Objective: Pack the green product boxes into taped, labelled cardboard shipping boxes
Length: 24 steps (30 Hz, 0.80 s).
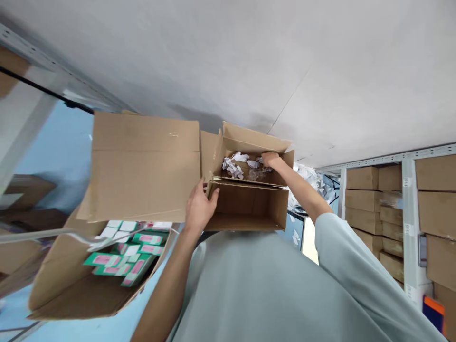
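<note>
An open cardboard box (256, 137) holds several pieces of crumpled paper (233, 168) and stands against the wall side. My right hand (270, 159) reaches down inside it at the right end, fingers curled at a crumpled piece; the fingertips are partly hidden. Directly in front, its long side along the first, is an open box flap or second box section (249, 204) with a bare brown inside. My left hand (201, 204) grips the left corner where the two meet, thumb on the near side and fingers around the edge.
To the left, a large cardboard sheet or flap (146, 171) rises above a big open carton (53, 275) holding several green-and-pink small boxes (138, 249). A white cable (46, 234) crosses there. Shelves with stacked cartons (363, 202) stand right; crumpled paper (308, 178) is heaped beyond my right arm.
</note>
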Tool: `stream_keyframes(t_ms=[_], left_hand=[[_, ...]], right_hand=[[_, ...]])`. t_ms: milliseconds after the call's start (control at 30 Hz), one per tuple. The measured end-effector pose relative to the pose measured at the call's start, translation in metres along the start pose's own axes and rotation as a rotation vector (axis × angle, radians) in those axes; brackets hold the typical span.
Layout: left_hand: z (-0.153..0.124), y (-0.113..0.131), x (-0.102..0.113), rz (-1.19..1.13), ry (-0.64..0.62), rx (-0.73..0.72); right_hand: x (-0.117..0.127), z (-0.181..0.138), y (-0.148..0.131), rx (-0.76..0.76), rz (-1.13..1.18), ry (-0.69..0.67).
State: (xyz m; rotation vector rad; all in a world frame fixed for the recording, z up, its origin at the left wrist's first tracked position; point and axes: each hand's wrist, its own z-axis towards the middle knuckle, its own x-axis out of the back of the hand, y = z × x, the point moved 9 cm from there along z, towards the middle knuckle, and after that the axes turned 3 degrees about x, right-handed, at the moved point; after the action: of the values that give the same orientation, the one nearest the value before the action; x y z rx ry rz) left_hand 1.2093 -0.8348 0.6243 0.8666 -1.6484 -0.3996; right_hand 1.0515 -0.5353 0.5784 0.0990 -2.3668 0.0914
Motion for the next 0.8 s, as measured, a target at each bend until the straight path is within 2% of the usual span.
stream_keyframes(t_ms=[67, 167, 300, 400, 500, 633, 733, 800], left_hand=[[-0.001, -0.001, 0.001, -0.031, 0.011, -0.001], [-0.002, -0.003, 0.003, -0.053, 0.027, 0.007], [-0.003, -0.003, 0.005, -0.067, 0.033, 0.014], [-0.003, -0.002, 0.007, -0.086, 0.032, 0.009], [-0.004, -0.002, 0.008, -0.085, 0.034, 0.006], [-0.005, -0.001, 0.007, -0.049, 0.037, -0.002], [-0.006, 0.0, 0.005, -0.015, 0.027, -0.01], [-0.006, 0.001, 0.004, 0.0, 0.023, -0.016]], right_hand=[[-0.013, 0.022, -0.006, 0.019, -0.021, -0.062], [-0.033, 0.038, -0.017, 0.057, -0.049, -0.107], [-0.054, 0.038, -0.024, 0.039, -0.106, -0.122], [-0.058, 0.03, -0.027, 0.014, -0.142, -0.122], [-0.047, 0.022, -0.027, 0.003, -0.162, -0.101], [-0.021, 0.003, -0.027, -0.013, -0.161, -0.031], [0.004, -0.028, -0.024, -0.033, -0.152, 0.05], [0.02, -0.061, -0.02, -0.046, -0.153, 0.122]])
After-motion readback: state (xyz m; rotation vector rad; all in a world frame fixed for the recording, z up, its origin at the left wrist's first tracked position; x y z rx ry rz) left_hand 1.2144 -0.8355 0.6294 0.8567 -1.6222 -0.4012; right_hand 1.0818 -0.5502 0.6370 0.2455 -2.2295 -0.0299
